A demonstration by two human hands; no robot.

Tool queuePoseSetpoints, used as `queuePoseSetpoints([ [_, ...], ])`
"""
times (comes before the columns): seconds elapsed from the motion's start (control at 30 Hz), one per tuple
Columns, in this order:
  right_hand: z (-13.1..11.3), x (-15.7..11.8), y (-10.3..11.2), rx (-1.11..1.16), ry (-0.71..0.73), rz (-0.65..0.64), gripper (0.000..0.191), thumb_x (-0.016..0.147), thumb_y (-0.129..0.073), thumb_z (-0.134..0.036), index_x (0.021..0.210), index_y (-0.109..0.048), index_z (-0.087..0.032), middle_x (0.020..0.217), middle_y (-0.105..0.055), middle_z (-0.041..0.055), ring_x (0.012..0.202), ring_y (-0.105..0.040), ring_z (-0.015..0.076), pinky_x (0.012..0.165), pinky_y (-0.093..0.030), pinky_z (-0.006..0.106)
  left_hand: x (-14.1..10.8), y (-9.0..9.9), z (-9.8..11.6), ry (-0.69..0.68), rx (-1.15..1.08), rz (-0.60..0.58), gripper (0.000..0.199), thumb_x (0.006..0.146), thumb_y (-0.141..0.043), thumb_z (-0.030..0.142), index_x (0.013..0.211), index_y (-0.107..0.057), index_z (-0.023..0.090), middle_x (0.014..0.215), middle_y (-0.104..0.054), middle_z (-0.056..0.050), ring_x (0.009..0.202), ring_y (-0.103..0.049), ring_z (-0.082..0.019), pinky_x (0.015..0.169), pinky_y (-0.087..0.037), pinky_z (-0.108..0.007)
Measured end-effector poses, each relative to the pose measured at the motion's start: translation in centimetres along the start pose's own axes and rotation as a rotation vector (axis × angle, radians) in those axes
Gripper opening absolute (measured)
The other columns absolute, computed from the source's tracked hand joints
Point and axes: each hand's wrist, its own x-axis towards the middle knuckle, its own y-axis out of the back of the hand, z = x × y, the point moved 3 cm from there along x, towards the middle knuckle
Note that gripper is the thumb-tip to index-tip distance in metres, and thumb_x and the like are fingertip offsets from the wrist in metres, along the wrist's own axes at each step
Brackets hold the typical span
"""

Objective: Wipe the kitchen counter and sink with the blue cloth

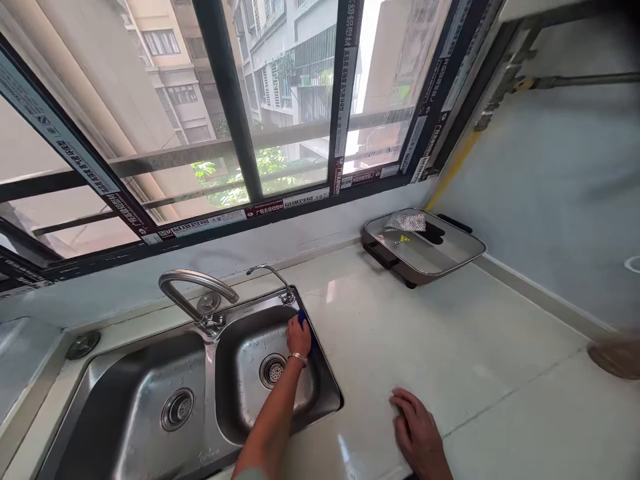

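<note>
My left hand [299, 338] reaches into the right basin [251, 365] of the steel double sink, a bracelet on its wrist. Its fingers are closed on a blue cloth [301, 316], pressed to the basin's right wall near the rim. Most of the cloth lies hidden under the hand. On the pale countertop [373, 333], right of the sink, rests my right hand [417, 427], its fingers loosely bent and a little apart, with nothing in them. Water drops dot the basin floor around the drain [273, 371].
A curved steel faucet [197, 280] rises behind the basins, with a thinner tap [270, 268] at the back right corner. The left basin [150, 400] lies alongside. An electric pan with a glass lid [425, 243] stands by the wall, a round brown object [617, 360] at far right.
</note>
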Motion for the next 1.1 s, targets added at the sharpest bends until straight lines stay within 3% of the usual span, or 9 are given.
queuePoseSetpoints([
  [0.13,0.8,-0.4,0.1,0.006,0.045,0.012,0.033,0.087,-0.047,-0.029,0.116,-0.060,-0.021,0.122,-0.061,0.0146,0.107,-0.063,0.0285,0.081,-0.059,0.045,-1.4,0.3,0.8,-0.085,-0.012,-0.087,0.045,0.094,-0.038,0.023,0.135,-0.050,0.012,0.141,-0.057,-0.019,0.132,-0.053,-0.029,0.115,-0.041,-0.051],
  [0.27,1.9,-0.6,-0.3,0.037,0.108,0.007,0.030,0.086,-0.048,-0.024,0.114,-0.058,-0.021,0.119,-0.063,0.0124,0.103,-0.065,0.0255,0.083,-0.057,0.042,-7.9,1.2,-1.0,-0.279,0.000,-0.302,0.048,0.090,-0.049,0.028,0.137,-0.051,0.019,0.144,-0.058,-0.011,0.131,-0.053,-0.026,0.115,-0.043,-0.045],
  [0.37,2.1,-0.6,-0.4,0.028,0.086,-0.018,0.027,0.087,-0.047,-0.025,0.111,-0.058,-0.020,0.119,-0.063,0.0126,0.102,-0.065,0.0259,0.082,-0.055,0.042,-13.6,2.5,-2.7,-0.434,0.021,-0.481,0.046,0.085,-0.060,0.035,0.131,-0.057,0.034,0.137,-0.064,-0.001,0.121,-0.057,-0.027,0.105,-0.051,-0.048],
  [0.5,1.8,-0.6,0.0,0.017,0.051,-0.059,0.026,0.087,-0.046,-0.026,0.109,-0.059,-0.019,0.117,-0.063,0.0126,0.099,-0.065,0.0264,0.082,-0.054,0.043,-18.0,5.5,-5.1,-0.592,0.120,-0.517,0.041,0.090,-0.053,0.034,0.131,-0.056,0.039,0.136,-0.064,0.001,0.118,-0.054,-0.029,0.098,-0.049,-0.051],
  [0.67,1.6,-0.7,0.4,0.020,0.026,-0.091,0.028,0.088,-0.044,-0.027,0.110,-0.059,-0.019,0.118,-0.062,0.0120,0.104,-0.062,0.0275,0.083,-0.054,0.043,-19.2,10.8,-9.9,-0.501,0.225,-0.464,0.036,0.092,-0.049,0.036,0.128,-0.058,0.035,0.126,-0.068,-0.003,0.102,-0.060,-0.024,0.090,-0.050,-0.043],
  [0.8,1.4,-0.5,0.7,0.053,0.042,-0.082,0.027,0.088,-0.045,-0.030,0.109,-0.059,-0.020,0.118,-0.062,0.0109,0.107,-0.062,0.0272,0.086,-0.053,0.043,-20.6,16.4,-15.3,-0.437,0.263,-0.389,0.037,0.093,-0.048,0.039,0.128,-0.058,0.031,0.127,-0.066,-0.005,0.107,-0.060,-0.024,0.096,-0.049,-0.044],
  [0.9,1.2,-0.3,0.8,0.048,0.047,-0.078,0.028,0.088,-0.044,-0.032,0.109,-0.059,-0.019,0.117,-0.062,0.0114,0.105,-0.062,0.0277,0.084,-0.053,0.043,-21.0,19.9,-19.4,-0.287,0.278,-0.401,0.038,0.096,-0.042,0.045,0.126,-0.060,0.032,0.128,-0.065,-0.003,0.110,-0.060,-0.022,0.100,-0.050,-0.040],
  [1.0,1.0,-0.3,0.8,0.025,0.000,-0.114,0.028,0.089,-0.043,-0.031,0.108,-0.060,-0.020,0.118,-0.062,0.0110,0.104,-0.062,0.0266,0.077,-0.053,0.040,-20.1,21.5,-21.9,-0.204,0.389,-0.430,0.042,0.097,-0.037,0.049,0.120,-0.066,0.030,0.127,-0.064,-0.006,0.107,-0.059,-0.025,0.099,-0.052,-0.044],
  [1.1,0.6,-0.4,1.0,0.039,-0.039,-0.130,0.027,0.089,-0.042,-0.031,0.107,-0.059,-0.020,0.119,-0.061,0.0120,0.104,-0.063,0.0257,0.079,-0.053,0.040,-18.7,21.1,-22.2,-0.221,0.469,-0.459,0.035,0.093,-0.049,0.046,0.119,-0.068,0.033,0.133,-0.059,-0.009,0.110,-0.057,-0.030,0.098,-0.051,-0.050],
])
